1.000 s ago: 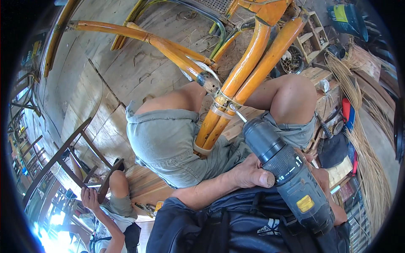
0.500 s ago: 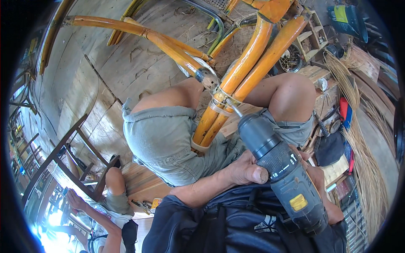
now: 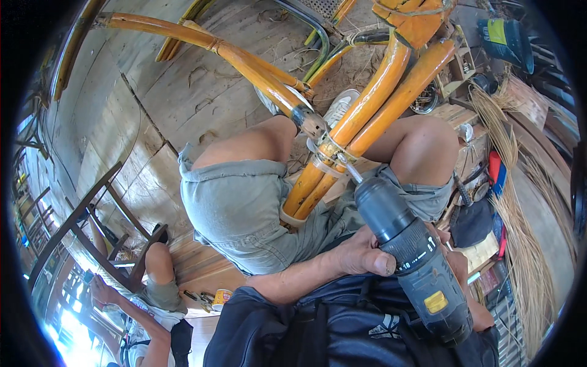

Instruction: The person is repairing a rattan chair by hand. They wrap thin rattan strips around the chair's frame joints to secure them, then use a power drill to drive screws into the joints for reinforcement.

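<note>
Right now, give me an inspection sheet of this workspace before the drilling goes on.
Surface: worn plank floor, strands scattered.
Job's things: dark cordless drill, bit at the taped joint of the orange bamboo poles held between the knees.
Clutter: rattan strips, small tools and boxes on the person's right.
Hands: left hand against the drill body; right hand mostly hidden behind it.
Cables: nothing seen.
Surroundings: another person sitting nearby; dark wooden frame.

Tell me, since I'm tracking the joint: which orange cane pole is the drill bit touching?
The right pole of the parallel pair between the knees; the drill bit meets it at the strap binding.
</note>
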Demonstrator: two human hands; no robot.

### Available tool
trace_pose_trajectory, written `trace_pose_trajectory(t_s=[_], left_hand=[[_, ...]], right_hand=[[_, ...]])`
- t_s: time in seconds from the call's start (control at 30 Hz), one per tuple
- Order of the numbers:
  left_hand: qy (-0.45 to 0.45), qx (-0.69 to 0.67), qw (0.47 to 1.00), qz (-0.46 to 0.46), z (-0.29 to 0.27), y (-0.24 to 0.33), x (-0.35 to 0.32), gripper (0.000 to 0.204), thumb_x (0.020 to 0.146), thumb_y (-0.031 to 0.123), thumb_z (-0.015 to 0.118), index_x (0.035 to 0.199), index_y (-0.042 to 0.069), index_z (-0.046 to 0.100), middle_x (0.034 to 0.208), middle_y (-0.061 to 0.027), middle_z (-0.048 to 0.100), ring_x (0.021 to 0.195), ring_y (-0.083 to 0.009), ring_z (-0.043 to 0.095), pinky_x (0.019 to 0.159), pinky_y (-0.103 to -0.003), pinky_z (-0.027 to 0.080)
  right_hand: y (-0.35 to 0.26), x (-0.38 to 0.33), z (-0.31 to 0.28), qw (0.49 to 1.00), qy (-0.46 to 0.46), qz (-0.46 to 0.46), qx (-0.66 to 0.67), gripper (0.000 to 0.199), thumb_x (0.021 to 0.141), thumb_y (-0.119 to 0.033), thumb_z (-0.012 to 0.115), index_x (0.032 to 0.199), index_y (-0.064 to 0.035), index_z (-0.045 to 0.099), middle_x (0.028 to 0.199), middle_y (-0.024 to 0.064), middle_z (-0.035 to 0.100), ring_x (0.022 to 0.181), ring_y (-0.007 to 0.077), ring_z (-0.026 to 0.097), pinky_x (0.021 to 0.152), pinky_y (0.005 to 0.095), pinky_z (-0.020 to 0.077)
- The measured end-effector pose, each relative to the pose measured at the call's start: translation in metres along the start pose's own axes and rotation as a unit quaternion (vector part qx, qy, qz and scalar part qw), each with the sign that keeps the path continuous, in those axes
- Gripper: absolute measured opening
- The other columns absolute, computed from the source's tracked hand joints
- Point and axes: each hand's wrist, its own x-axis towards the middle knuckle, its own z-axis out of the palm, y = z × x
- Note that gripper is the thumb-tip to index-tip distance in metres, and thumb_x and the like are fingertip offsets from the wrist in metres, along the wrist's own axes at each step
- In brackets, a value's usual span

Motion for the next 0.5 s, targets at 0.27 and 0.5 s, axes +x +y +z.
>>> trace_pose_trajectory(t_s=[0.27, 0.5], left_hand=[[0.000, 0.011, 1.000, 0.014, 0.000, 0.001, 0.003, 0.096, 0.061, 0.063, 0.076, 0.124, -0.006, 0.051, 0.114, -0.0222, 0.062, 0.127, -0.0392, 0.044, 0.112, -0.053, 0.021], [0.000, 0.017, 1.000, 0.008, 0.000, 0.002, 0.003, 0.099, 0.060, 0.065, 0.076, 0.124, -0.005, 0.050, 0.115, -0.0205, 0.062, 0.127, -0.0370, 0.045, 0.116, -0.046, 0.011]], right_hand=[[0.008, -0.002, 0.000, 0.993, -0.003, 0.022, 0.113, 0.061, 0.077, -0.026, 0.069, 0.131, -0.0089, 0.047, 0.084, 0.0082, 0.061, 0.075, 0.0307, 0.065, 0.063, 0.0375, 0.0513], [0.008, 0.003, 0.004, 0.996, 0.016, 0.019, 0.087, 0.046, 0.078, -0.028, 0.067, 0.118, -0.0093, 0.055, 0.082, 0.0092, 0.061, 0.073, 0.0311, 0.065, 0.063, 0.0379, 0.0518]])
